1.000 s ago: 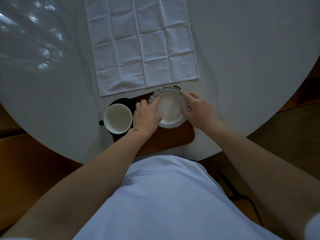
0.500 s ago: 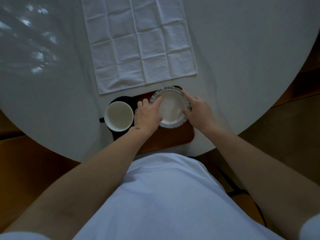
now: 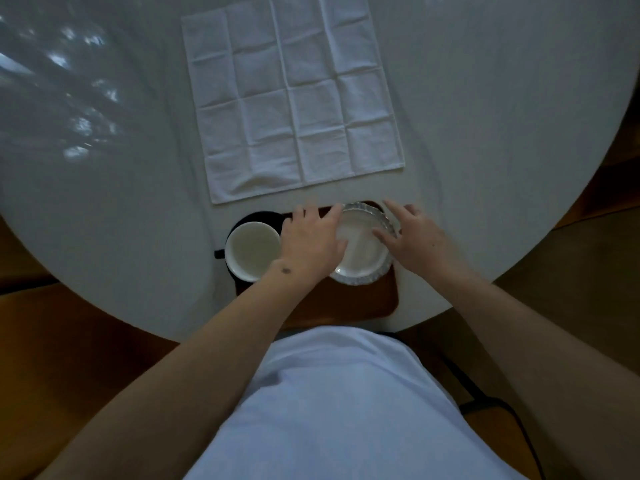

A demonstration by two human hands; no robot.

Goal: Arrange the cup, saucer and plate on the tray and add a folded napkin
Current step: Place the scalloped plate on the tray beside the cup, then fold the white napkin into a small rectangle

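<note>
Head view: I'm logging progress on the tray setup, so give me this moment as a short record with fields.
tray: wooden tray at the table's near edge
plate: fluted plate on the tray
cup: white cup on a dark saucer, left of the plate
napkin: white napkin spread flat beyond the tray, not yet folded
left hand: left hand over the plate's left rim, fingers extended
right hand: right hand at its right rim, fingers extended

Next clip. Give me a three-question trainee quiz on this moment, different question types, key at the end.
1. True or false: the napkin is already folded on the tray.
2. The cup stands on: A) the plate B) a dark saucer C) the napkin.
3. Which hands are at the plate?

Key: 1 false, it lies flat on the table. 2 B. 3 Both, left hand and right hand, fingers straight.
</note>
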